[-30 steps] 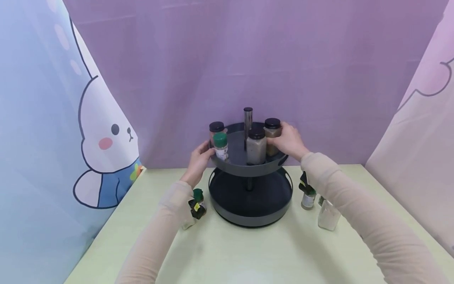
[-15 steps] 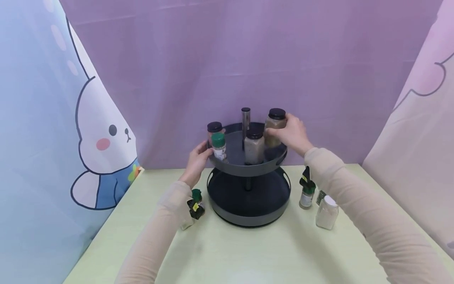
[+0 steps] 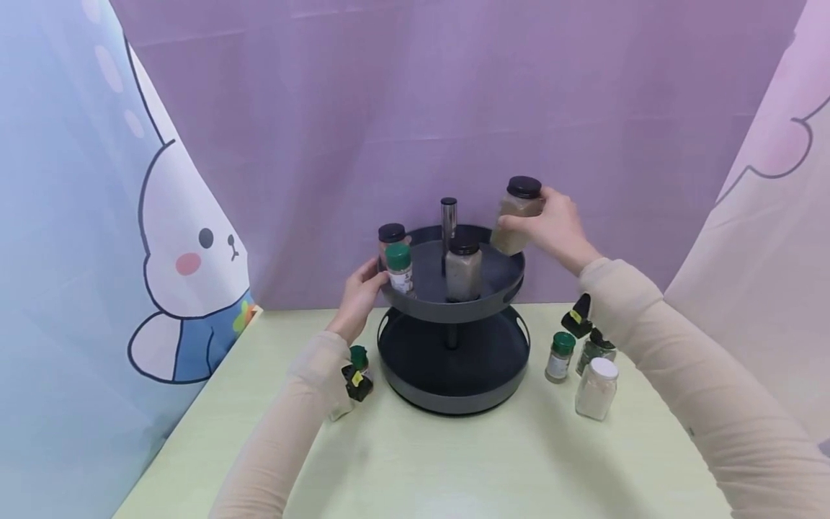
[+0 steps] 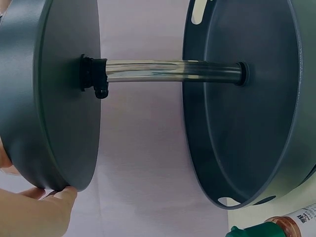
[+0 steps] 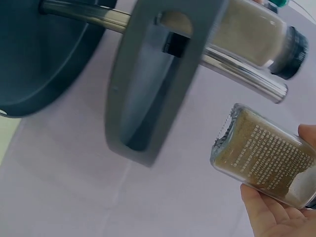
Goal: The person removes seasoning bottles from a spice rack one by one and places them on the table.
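Jar of tan powder (image 3: 515,220): tilted, up in the air near the upper tray's (image 3: 447,312) right edge
Right grip (image 3: 558,227): wrapped around that jar, yep
Left grip (image 3: 359,297): hanging onto the tray rim, right beside a green-capped shaker (image 3: 400,277)

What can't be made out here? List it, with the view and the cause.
Head: the pale item at the left sleeve, mostly covered by it.
Head: text on the upper green-capped bottle, too small.
Right wrist: lid of the held jar, mostly cut off by the right edge.
Left wrist: things atop the upper tray, mostly hidden by it.
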`<action>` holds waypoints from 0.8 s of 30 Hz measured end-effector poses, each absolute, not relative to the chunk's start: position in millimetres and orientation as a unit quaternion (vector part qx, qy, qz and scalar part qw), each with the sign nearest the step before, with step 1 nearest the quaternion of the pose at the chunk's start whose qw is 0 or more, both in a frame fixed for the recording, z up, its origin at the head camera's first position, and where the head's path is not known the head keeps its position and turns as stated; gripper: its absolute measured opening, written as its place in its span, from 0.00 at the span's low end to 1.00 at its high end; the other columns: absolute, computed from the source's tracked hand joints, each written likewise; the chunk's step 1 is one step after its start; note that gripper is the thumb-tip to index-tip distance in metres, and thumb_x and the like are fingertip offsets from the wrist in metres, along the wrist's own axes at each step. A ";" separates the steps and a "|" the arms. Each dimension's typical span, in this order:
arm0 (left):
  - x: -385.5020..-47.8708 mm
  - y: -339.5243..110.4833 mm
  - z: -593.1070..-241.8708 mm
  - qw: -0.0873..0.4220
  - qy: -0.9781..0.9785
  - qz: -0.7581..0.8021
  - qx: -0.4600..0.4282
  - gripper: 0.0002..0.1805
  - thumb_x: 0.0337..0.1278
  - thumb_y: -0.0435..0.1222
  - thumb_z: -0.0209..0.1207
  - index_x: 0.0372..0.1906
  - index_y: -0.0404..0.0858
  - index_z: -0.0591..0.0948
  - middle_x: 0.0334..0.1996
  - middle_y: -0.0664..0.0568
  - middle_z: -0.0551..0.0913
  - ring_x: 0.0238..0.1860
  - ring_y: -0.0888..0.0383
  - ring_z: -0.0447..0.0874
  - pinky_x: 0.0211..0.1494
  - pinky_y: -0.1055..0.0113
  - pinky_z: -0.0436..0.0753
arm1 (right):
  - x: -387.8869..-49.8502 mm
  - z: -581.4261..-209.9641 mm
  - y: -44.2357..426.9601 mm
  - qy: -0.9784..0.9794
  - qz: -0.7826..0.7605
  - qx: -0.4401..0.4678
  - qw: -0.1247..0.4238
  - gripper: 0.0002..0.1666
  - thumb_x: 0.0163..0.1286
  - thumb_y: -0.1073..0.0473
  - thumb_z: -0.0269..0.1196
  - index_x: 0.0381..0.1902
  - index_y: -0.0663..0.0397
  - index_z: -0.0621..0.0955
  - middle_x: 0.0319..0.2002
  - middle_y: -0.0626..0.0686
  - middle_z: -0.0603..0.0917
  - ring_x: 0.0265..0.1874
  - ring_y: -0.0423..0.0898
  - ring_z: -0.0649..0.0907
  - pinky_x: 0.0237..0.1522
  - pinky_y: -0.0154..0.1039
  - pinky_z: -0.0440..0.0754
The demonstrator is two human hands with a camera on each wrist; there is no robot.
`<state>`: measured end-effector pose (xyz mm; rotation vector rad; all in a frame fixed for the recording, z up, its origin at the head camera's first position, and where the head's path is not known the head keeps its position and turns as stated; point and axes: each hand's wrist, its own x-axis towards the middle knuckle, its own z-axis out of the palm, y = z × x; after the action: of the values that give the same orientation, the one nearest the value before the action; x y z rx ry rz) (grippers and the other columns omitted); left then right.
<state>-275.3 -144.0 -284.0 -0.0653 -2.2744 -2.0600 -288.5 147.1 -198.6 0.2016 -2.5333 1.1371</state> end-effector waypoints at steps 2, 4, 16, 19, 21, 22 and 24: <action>-275.6 -143.4 -284.3 0.035 -0.740 -0.671 -0.022 0.32 0.65 0.37 0.47 0.71 0.37 0.52 0.70 0.45 0.55 0.70 0.53 0.52 0.72 0.60 0.56 | -283.4 -194.6 151.3 -0.896 0.402 0.071 0.176 0.41 0.53 0.39 0.65 0.54 0.62 0.69 0.49 0.60 0.75 0.49 0.54 0.74 0.46 0.47 0.74; -275.6 -142.8 -284.8 0.034 -0.740 -0.671 -0.024 0.32 0.65 0.37 0.47 0.71 0.37 0.52 0.70 0.45 0.55 0.71 0.53 0.52 0.72 0.60 0.56 | -278.9 -191.4 155.1 -0.897 0.400 0.074 0.175 0.43 0.52 0.38 0.65 0.55 0.63 0.68 0.50 0.61 0.75 0.49 0.54 0.74 0.45 0.48 0.74; -291.8 -146.6 -297.1 0.040 -0.733 -0.678 -0.031 0.32 0.65 0.38 0.48 0.71 0.38 0.53 0.70 0.46 0.55 0.71 0.53 0.52 0.72 0.59 0.55 | -257.4 -199.4 166.1 -0.899 0.376 0.114 0.194 0.36 0.52 0.41 0.67 0.52 0.58 0.73 0.38 0.58 0.78 0.36 0.49 0.74 0.30 0.38 0.70; -298.4 -148.3 -303.6 0.045 -0.733 -0.678 -0.028 0.32 0.64 0.40 0.49 0.71 0.40 0.54 0.70 0.47 0.56 0.70 0.55 0.53 0.72 0.60 0.56 | -252.1 -202.5 166.1 -0.899 0.373 0.121 0.194 0.34 0.52 0.42 0.68 0.50 0.57 0.74 0.36 0.57 0.79 0.33 0.48 0.74 0.28 0.38 0.71; -299.9 -148.7 -305.2 0.048 -0.735 -0.676 -0.026 0.32 0.64 0.40 0.49 0.71 0.41 0.54 0.70 0.48 0.57 0.70 0.55 0.53 0.72 0.61 0.57 | -248.1 -205.0 165.9 -0.900 0.370 0.126 0.194 0.33 0.52 0.43 0.68 0.50 0.56 0.74 0.34 0.56 0.79 0.32 0.48 0.74 0.28 0.38 0.70; -300.4 -148.7 -305.7 0.049 -0.735 -0.675 -0.024 0.32 0.64 0.40 0.49 0.70 0.41 0.55 0.70 0.48 0.57 0.70 0.56 0.54 0.72 0.61 0.57 | -245.9 -206.5 165.8 -0.900 0.369 0.129 0.194 0.33 0.52 0.43 0.68 0.49 0.55 0.75 0.33 0.56 0.79 0.31 0.48 0.74 0.28 0.38 0.70; -300.5 -148.8 -306.2 0.050 -0.737 -0.674 -0.024 0.32 0.64 0.40 0.49 0.71 0.42 0.55 0.70 0.48 0.57 0.70 0.55 0.54 0.72 0.60 0.57 | -240.8 -209.8 165.4 -0.900 0.366 0.133 0.196 0.32 0.52 0.42 0.68 0.48 0.55 0.75 0.32 0.55 0.79 0.30 0.48 0.74 0.28 0.38 0.69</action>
<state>-300.5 -148.8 -306.2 -0.0745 -2.2425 -2.0526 -240.8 165.4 -209.8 0.3737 -2.5211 1.0242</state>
